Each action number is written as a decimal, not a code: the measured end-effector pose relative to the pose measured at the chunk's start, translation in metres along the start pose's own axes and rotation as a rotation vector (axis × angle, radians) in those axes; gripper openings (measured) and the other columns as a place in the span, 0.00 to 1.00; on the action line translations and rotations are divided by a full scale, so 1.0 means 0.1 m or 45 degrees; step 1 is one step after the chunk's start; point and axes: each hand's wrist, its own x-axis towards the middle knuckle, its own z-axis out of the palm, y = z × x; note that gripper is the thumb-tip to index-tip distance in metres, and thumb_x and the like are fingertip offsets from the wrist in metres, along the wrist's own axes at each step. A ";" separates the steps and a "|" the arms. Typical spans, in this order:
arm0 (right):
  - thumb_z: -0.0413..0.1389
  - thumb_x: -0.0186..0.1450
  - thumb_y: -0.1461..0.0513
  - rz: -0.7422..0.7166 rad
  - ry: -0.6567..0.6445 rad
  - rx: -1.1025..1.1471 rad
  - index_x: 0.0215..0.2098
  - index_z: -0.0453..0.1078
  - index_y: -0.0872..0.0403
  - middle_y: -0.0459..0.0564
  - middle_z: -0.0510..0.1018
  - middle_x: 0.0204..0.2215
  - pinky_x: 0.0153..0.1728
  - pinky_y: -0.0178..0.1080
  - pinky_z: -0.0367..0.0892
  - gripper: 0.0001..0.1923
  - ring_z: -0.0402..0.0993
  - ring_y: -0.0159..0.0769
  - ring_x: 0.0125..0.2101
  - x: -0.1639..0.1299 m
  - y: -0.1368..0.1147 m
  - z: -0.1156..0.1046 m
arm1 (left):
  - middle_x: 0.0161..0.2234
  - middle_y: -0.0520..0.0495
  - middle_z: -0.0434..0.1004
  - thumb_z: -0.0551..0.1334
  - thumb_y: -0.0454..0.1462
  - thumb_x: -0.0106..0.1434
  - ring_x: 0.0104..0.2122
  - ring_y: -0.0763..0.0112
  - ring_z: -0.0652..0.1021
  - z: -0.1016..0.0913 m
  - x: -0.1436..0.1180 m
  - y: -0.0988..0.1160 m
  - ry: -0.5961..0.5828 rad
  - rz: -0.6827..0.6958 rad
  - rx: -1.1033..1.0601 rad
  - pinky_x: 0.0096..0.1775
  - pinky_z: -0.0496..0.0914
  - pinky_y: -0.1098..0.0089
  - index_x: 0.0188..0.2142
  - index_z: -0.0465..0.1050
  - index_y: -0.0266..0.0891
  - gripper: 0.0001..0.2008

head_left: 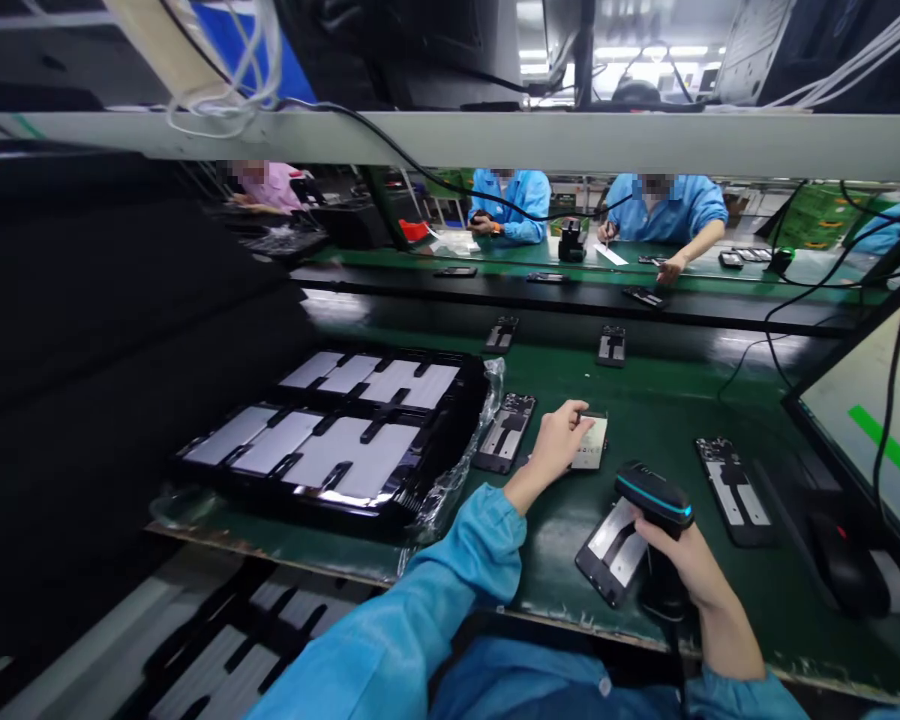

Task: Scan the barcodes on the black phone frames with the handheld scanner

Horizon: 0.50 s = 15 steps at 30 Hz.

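My left hand (557,440) is closed in a pinch at the near side of a flat phone battery (591,446) with small print on its pale face. Just left of that hand lies an open phone body (505,434), its circuit board showing at the far end. In my right hand (686,550) is a black barcode scanner (654,494) with a lit blue strip, my fingers wrapped round its handle. Under the scanner's head, partly hidden by it, another open phone body (609,550) lies at a slant on the green bench mat.
A black tray (367,432) of silvery batteries stands left, with clear plastic film at its edge. Right are another phone body (733,490), a mouse (844,560) and a monitor (870,400). Phone bodies lie farther back. Co-workers (664,220) sit opposite; cables hang above.
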 end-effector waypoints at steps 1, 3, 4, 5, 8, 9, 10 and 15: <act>0.66 0.54 0.51 -0.008 -0.011 0.094 0.42 0.76 0.53 0.54 0.81 0.46 0.60 0.57 0.59 0.21 0.72 0.53 0.52 0.02 0.00 -0.05 | 0.25 0.50 0.75 0.62 0.35 0.60 0.27 0.70 0.75 0.06 -0.06 -0.03 -0.086 -0.047 -0.113 0.30 0.66 0.72 0.45 0.72 0.35 0.13; 0.64 0.57 0.51 -0.028 -0.029 0.280 0.41 0.76 0.53 0.53 0.78 0.51 0.62 0.54 0.57 0.18 0.69 0.51 0.56 0.06 -0.01 -0.16 | 0.28 0.48 0.76 0.63 0.36 0.59 0.27 0.70 0.76 0.21 -0.24 -0.07 -0.356 -0.135 -0.312 0.28 0.67 0.73 0.43 0.73 0.35 0.12; 0.63 0.58 0.52 -0.023 -0.033 0.341 0.42 0.76 0.53 0.53 0.77 0.52 0.63 0.53 0.56 0.18 0.67 0.50 0.57 0.08 -0.02 -0.19 | 0.28 0.48 0.76 0.63 0.36 0.59 0.26 0.71 0.75 0.29 -0.34 -0.08 -0.500 -0.158 -0.362 0.27 0.66 0.73 0.43 0.73 0.34 0.13; 0.63 0.58 0.53 -0.008 -0.029 0.366 0.43 0.76 0.54 0.54 0.77 0.53 0.64 0.53 0.55 0.18 0.67 0.50 0.58 0.10 -0.03 -0.22 | 0.28 0.49 0.76 0.63 0.37 0.59 0.25 0.71 0.75 0.37 -0.43 -0.09 -0.610 -0.160 -0.371 0.27 0.66 0.74 0.43 0.73 0.34 0.13; 0.63 0.58 0.52 0.042 -0.002 0.348 0.46 0.76 0.55 0.55 0.77 0.52 0.63 0.52 0.55 0.21 0.68 0.49 0.57 0.17 -0.06 -0.24 | 0.33 0.47 0.77 0.63 0.36 0.60 0.29 0.70 0.75 0.50 -0.61 -0.05 -0.686 -0.022 -0.258 0.32 0.69 0.72 0.43 0.75 0.36 0.11; 0.64 0.58 0.52 0.043 0.011 0.354 0.46 0.76 0.55 0.56 0.77 0.52 0.63 0.51 0.56 0.22 0.69 0.48 0.56 0.19 -0.06 -0.23 | 0.36 0.45 0.77 0.62 0.36 0.61 0.33 0.68 0.76 0.49 -0.64 -0.03 -0.672 0.057 -0.200 0.37 0.70 0.70 0.43 0.75 0.37 0.11; 0.64 0.57 0.52 0.042 0.028 0.358 0.46 0.75 0.56 0.56 0.78 0.52 0.62 0.51 0.57 0.22 0.69 0.49 0.56 0.19 -0.07 -0.22 | 0.40 0.44 0.76 0.62 0.36 0.61 0.38 0.65 0.76 0.46 -0.66 -0.02 -0.667 0.141 -0.131 0.42 0.71 0.67 0.43 0.75 0.38 0.10; 0.64 0.57 0.53 -0.041 0.342 0.362 0.49 0.74 0.52 0.51 0.79 0.50 0.62 0.50 0.58 0.23 0.69 0.47 0.56 -0.18 -0.05 -0.16 | 0.61 0.39 0.61 0.62 0.33 0.59 0.64 0.51 0.57 0.31 -1.06 -0.01 -0.574 0.171 0.276 0.64 0.51 0.48 0.60 0.62 0.43 0.29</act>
